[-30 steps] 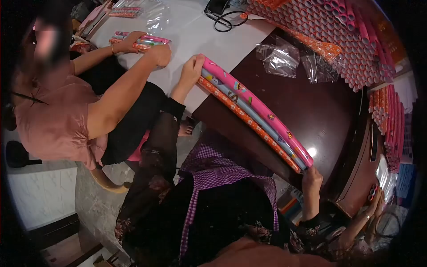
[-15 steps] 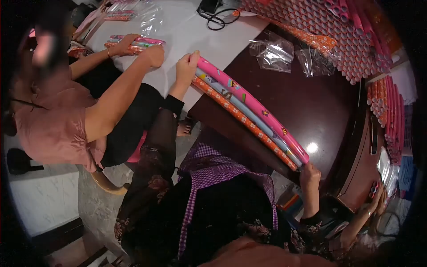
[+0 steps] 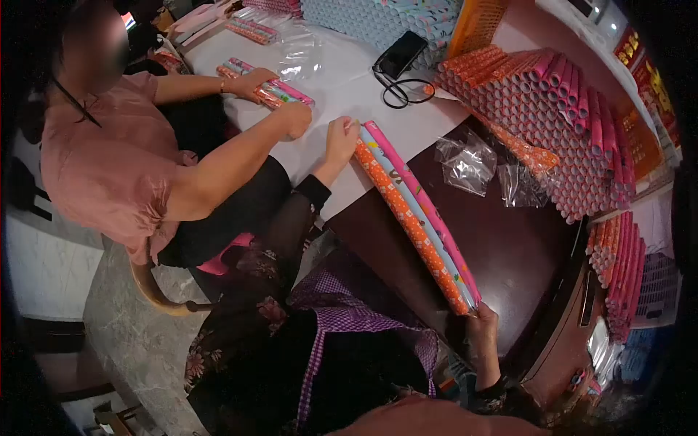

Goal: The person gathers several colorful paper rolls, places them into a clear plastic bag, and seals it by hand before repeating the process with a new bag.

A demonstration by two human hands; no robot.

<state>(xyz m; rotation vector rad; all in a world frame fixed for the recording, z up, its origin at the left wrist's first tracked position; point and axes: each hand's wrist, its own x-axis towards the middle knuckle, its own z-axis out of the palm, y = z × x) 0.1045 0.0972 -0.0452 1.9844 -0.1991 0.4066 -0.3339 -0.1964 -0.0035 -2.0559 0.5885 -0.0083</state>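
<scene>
A co-worker's hands (image 3: 280, 98) press a short bundle of patterned rolls (image 3: 265, 86) on the white tabletop (image 3: 331, 65). The left hand (image 3: 340, 139) cups the far end of three long wrapping-paper rolls, orange, blue and pink (image 3: 418, 214), lying across the dark brown table (image 3: 509, 240); the right hand (image 3: 482, 327) closes on their near end.

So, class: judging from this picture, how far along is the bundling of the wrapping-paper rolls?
Done: bagged bundles lie on the white table.
In hand: left hand and right hand each grip one end of three gathered rolls, unbagged. A co-worker's hands press another bundle.
Left: empty clear bags and a big stack of loose rolls wait.
</scene>
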